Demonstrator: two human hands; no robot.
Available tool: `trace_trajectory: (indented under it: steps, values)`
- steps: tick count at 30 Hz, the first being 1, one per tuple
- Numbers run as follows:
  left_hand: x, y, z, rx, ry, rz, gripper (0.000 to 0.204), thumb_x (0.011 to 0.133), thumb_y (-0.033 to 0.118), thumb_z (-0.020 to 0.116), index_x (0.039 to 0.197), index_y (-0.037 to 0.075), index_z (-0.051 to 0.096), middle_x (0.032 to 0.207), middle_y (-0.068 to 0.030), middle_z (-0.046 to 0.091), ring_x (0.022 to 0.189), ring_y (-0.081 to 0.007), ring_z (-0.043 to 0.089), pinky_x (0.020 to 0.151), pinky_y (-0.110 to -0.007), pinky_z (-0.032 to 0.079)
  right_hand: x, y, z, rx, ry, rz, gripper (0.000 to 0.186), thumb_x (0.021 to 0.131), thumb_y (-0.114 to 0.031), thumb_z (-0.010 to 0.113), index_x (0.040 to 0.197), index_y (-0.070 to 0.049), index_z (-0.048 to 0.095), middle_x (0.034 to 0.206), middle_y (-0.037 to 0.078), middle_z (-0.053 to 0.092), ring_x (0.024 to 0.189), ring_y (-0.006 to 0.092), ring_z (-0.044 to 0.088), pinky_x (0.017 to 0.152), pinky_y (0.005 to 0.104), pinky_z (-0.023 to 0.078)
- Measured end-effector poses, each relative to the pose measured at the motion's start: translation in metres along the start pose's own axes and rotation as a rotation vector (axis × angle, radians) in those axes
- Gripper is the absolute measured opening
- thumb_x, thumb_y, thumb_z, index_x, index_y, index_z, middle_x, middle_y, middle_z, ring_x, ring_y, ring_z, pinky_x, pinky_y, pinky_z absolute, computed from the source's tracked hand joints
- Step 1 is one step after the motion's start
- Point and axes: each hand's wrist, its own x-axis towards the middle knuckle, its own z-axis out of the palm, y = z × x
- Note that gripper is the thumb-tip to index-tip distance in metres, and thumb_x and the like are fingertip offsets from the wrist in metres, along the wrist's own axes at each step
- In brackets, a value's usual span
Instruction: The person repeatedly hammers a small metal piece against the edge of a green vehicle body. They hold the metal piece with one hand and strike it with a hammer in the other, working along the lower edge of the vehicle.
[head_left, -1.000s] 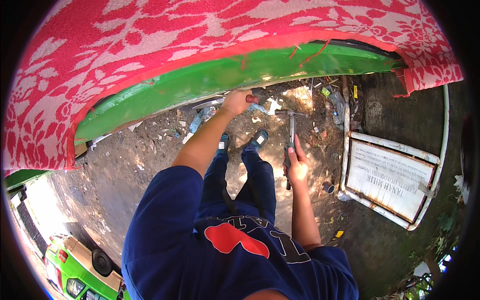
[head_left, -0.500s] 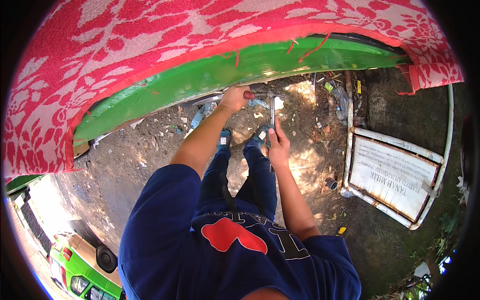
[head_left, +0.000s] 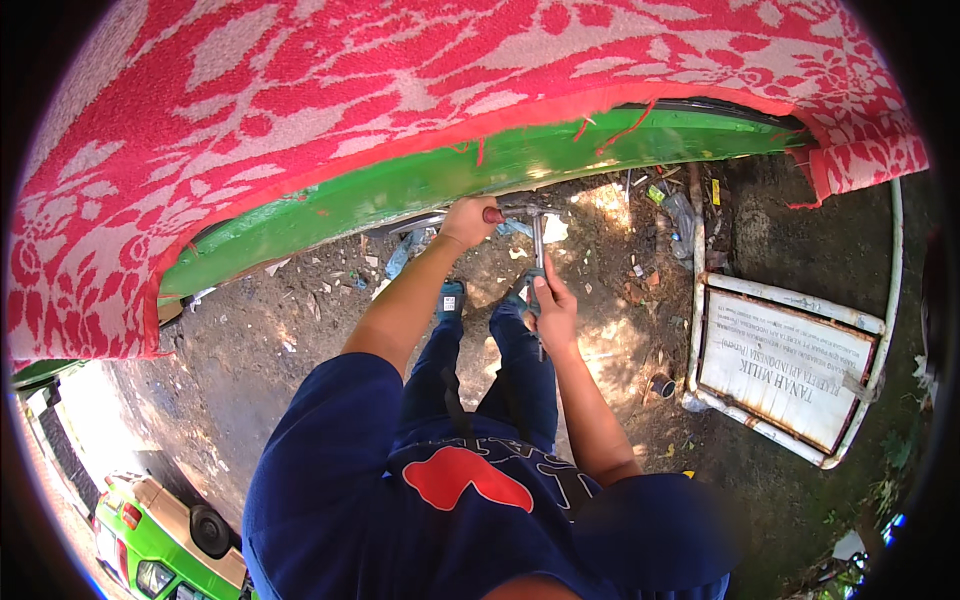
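Note:
My left hand (head_left: 466, 222) is closed round a red-handled tool (head_left: 493, 215), held at the lower edge of a green curved panel (head_left: 380, 185). My right hand (head_left: 553, 310) grips the handle of a hammer (head_left: 538, 240) with a metal shank. The hammer's head is at the end of the red handle, touching it or very close. A dark curved strip (head_left: 395, 228) lies just left of my left hand, partly hidden by it.
A red-and-pink patterned cloth (head_left: 400, 50) drapes over the panel. At the right stands or lies a white sign in a rusty pipe frame (head_left: 775, 360). Litter and a small can (head_left: 661, 385) lie on the dirt below. A green vehicle (head_left: 170, 530) shows at lower left.
My right hand has brought the hammer leftward, so its head moved from right of the red handle onto or beside it. My left hand stays on its tool; the whole view has shifted slightly.

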Motion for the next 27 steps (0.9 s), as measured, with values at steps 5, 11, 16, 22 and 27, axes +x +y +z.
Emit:
trace_trajectory:
  steps: [5, 11, 16, 22, 27]
  values:
    - [-0.004, -0.008, 0.008, 0.065, 0.016, 0.026, 0.019, 0.077, 0.023, 0.072, 0.078, 0.008, 0.061, 0.079, -0.0184, 0.065, 0.080, -0.0402, 0.063, 0.069, -0.048, 0.049, -0.009, -0.012, -0.016, 0.187, 0.137, -0.153, 0.050, 0.102, -0.019, 0.050, 0.151, -0.019, 0.038, 0.074, 0.003, 0.054, 0.046, 0.0088, 0.045, 0.038, 0.0242, 0.037]
    - [0.005, 0.008, 0.034, 0.308, -0.258, 0.019, 0.020, 0.083, 0.029, 0.066, 0.086, 0.009, 0.065, 0.080, -0.0165, 0.068, 0.083, -0.0376, 0.066, 0.071, -0.049, 0.051, -0.019, -0.021, -0.044, 0.160, 0.175, -0.122, 0.051, 0.101, -0.018, 0.052, 0.151, -0.015, 0.038, 0.075, 0.002, 0.054, 0.047, 0.0078, 0.044, 0.039, 0.0229, 0.037]
    - [0.007, 0.002, 0.054, 0.439, -0.326, 0.011, 0.019, 0.084, 0.027, 0.063, 0.089, 0.009, 0.067, 0.084, -0.0159, 0.070, 0.084, -0.0359, 0.068, 0.073, -0.048, 0.053, -0.028, -0.006, -0.058, 0.152, 0.189, -0.088, 0.053, 0.102, -0.019, 0.050, 0.152, -0.017, 0.034, 0.075, 0.003, 0.054, 0.046, 0.0092, 0.046, 0.037, 0.0241, 0.037]
    - [0.032, 0.011, 0.061, 0.449, -0.231, -0.116, 0.016, 0.083, 0.020, 0.058, 0.087, 0.009, 0.068, 0.087, -0.0172, 0.070, 0.085, -0.0359, 0.069, 0.076, -0.047, 0.053, -0.019, 0.018, -0.077, 0.172, 0.208, -0.048, 0.052, 0.102, -0.021, 0.051, 0.152, -0.017, 0.035, 0.075, 0.003, 0.054, 0.045, 0.0097, 0.046, 0.038, 0.0244, 0.038]
    - [0.036, 0.002, 0.066, 0.473, -0.216, -0.118, 0.018, 0.084, 0.025, 0.058, 0.088, 0.010, 0.068, 0.087, -0.0171, 0.070, 0.084, -0.0363, 0.069, 0.076, -0.048, 0.053, 0.016, 0.022, -0.085, 0.179, 0.190, 0.018, 0.051, 0.102, -0.022, 0.051, 0.151, -0.017, 0.037, 0.072, 0.002, 0.054, 0.046, 0.0103, 0.047, 0.038, 0.0253, 0.039]
